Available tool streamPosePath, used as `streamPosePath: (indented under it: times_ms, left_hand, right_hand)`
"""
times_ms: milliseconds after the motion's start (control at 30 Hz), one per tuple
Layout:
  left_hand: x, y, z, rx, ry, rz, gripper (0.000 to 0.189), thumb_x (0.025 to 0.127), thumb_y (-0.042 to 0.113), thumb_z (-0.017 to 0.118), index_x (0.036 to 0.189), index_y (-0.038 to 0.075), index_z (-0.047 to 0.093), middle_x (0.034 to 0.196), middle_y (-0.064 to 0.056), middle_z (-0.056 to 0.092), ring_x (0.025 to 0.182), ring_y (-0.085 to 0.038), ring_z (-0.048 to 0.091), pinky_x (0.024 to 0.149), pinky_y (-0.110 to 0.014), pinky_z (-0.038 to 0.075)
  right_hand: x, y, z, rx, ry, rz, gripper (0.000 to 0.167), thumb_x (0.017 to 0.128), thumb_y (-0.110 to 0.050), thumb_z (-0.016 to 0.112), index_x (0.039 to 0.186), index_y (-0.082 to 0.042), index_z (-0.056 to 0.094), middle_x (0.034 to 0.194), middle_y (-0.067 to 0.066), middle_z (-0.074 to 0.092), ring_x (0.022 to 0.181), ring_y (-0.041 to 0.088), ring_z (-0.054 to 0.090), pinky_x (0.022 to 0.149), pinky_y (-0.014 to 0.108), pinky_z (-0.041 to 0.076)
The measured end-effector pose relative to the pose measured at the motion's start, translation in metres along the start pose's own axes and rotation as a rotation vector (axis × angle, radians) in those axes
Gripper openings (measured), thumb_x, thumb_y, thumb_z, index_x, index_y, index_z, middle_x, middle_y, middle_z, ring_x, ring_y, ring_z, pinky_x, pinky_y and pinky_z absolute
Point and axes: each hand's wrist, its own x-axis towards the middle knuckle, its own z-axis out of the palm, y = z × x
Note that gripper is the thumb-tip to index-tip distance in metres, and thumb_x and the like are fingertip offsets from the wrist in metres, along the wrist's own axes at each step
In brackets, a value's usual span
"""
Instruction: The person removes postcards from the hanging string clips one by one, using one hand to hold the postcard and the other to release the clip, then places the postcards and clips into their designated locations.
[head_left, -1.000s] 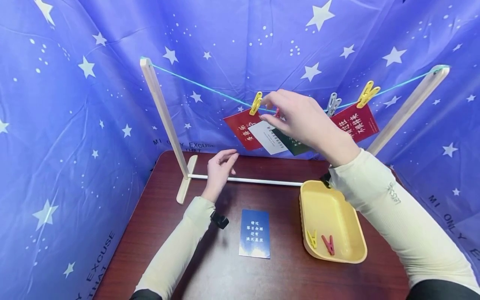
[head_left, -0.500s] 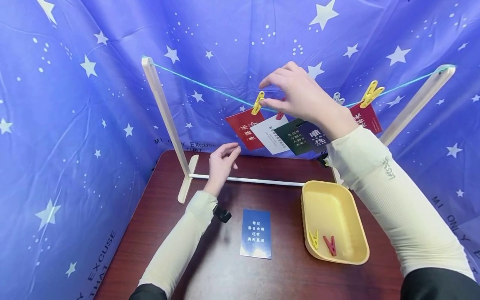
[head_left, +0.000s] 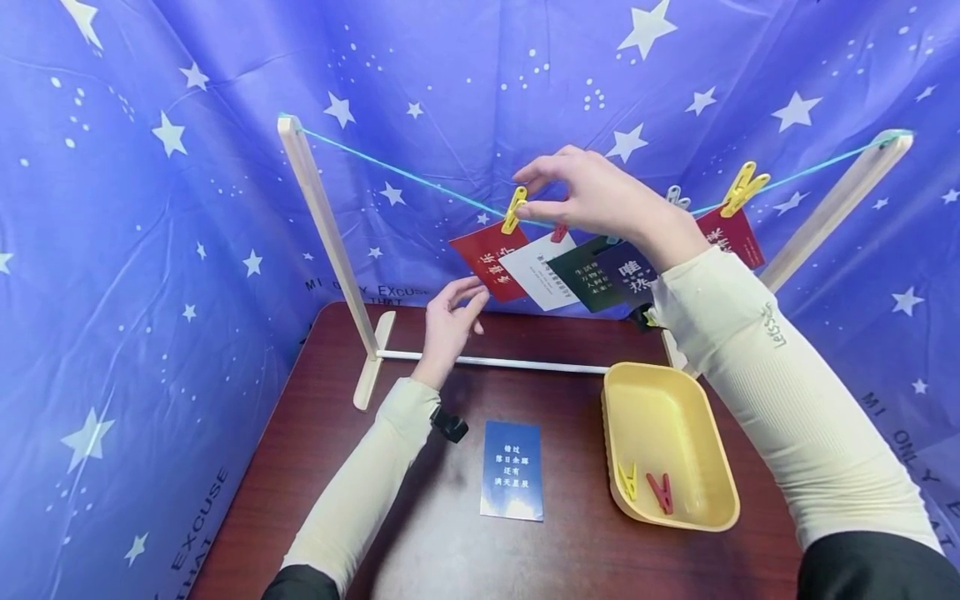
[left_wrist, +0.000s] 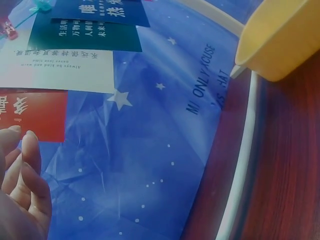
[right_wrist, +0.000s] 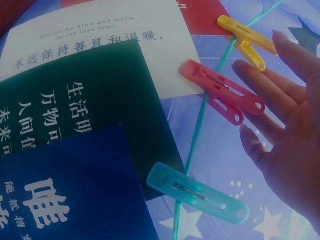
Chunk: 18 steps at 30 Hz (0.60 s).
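Observation:
My right hand (head_left: 607, 196) is raised at the cord, thumb and fingers apart, close beside a yellow clothespin (head_left: 514, 210). In the right wrist view its thumb (right_wrist: 295, 52) lies by that clothespin's handle end. The yellow clothespin hangs a red card (head_left: 491, 258) on the teal cord (head_left: 397, 171). To its right hang a white card (head_left: 546, 268) under a red clothespin (right_wrist: 220, 90), a green card (head_left: 588, 275) and a dark blue card (head_left: 630, 271). My left hand (head_left: 450, 325), fingers loosely bent and holding nothing, is just below the red card; whether it touches cannot be told.
A blue card (head_left: 512, 471) lies on the dark table (head_left: 420, 517). The yellow basin (head_left: 671, 433) holds a yellow clothespin (head_left: 628, 481) and a red one. Wooden posts (head_left: 326, 233) carry the cord. Another red card (head_left: 738, 233) hangs at the right.
My right hand rose and drew back from the cord, uncovering the middle cards, then lowered slightly beside the yellow clothespin. My left hand moved up and right towards the red card.

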Motion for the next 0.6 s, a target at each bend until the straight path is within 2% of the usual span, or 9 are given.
streamPosePath:
  times_ms: [233, 333, 467, 600]
  left_hand:
    - [-0.0006, 0.0035, 0.0032, -0.024, -0.002, 0.003, 0.03, 0.098, 0.001, 0.071, 0.126, -0.008, 0.066, 0.113, -0.026, 0.073, 0.045, -0.005, 0.056, 0.044, -0.019, 0.038]
    - [0.0001, 0.0029, 0.0039, -0.027, 0.011, 0.011, 0.028, 0.096, 0.0, 0.072, 0.122, -0.01, 0.067, 0.106, -0.024, 0.075, 0.045, -0.005, 0.055, 0.046, -0.018, 0.042]
    - [0.0001, 0.0013, 0.0031, -0.027, 0.021, 0.027, 0.024, 0.094, 0.0, 0.075, 0.114, -0.011, 0.069, 0.091, -0.01, 0.076, 0.045, -0.006, 0.055, 0.051, -0.02, 0.048]
    - [-0.0005, -0.0006, 0.0008, -0.006, 0.009, 0.046, 0.019, 0.095, 0.002, 0.075, 0.107, -0.011, 0.071, 0.083, 0.007, 0.072, 0.046, -0.006, 0.055, 0.051, -0.02, 0.046]
  right_hand:
    - [-0.0016, 0.0005, 0.0009, 0.024, 0.015, 0.009, 0.042, 0.102, -0.032, 0.068, 0.137, -0.008, 0.066, 0.123, 0.012, 0.074, 0.124, 0.029, 0.051, 0.105, 0.051, 0.041]
    - [-0.002, 0.0012, 0.0021, 0.042, 0.02, 0.006, 0.037, 0.103, -0.028, 0.067, 0.135, -0.008, 0.066, 0.121, 0.013, 0.074, 0.121, 0.03, 0.051, 0.102, 0.05, 0.041]
    - [-0.0017, 0.0027, 0.0049, 0.068, 0.028, 0.004, 0.034, 0.104, -0.024, 0.065, 0.133, -0.007, 0.066, 0.12, 0.014, 0.073, 0.118, 0.032, 0.052, 0.099, 0.049, 0.04]
    - [-0.0019, 0.0027, 0.0074, 0.083, 0.031, 0.009, 0.033, 0.105, -0.023, 0.064, 0.133, -0.006, 0.065, 0.12, 0.014, 0.071, 0.118, 0.032, 0.052, 0.1, 0.05, 0.04]
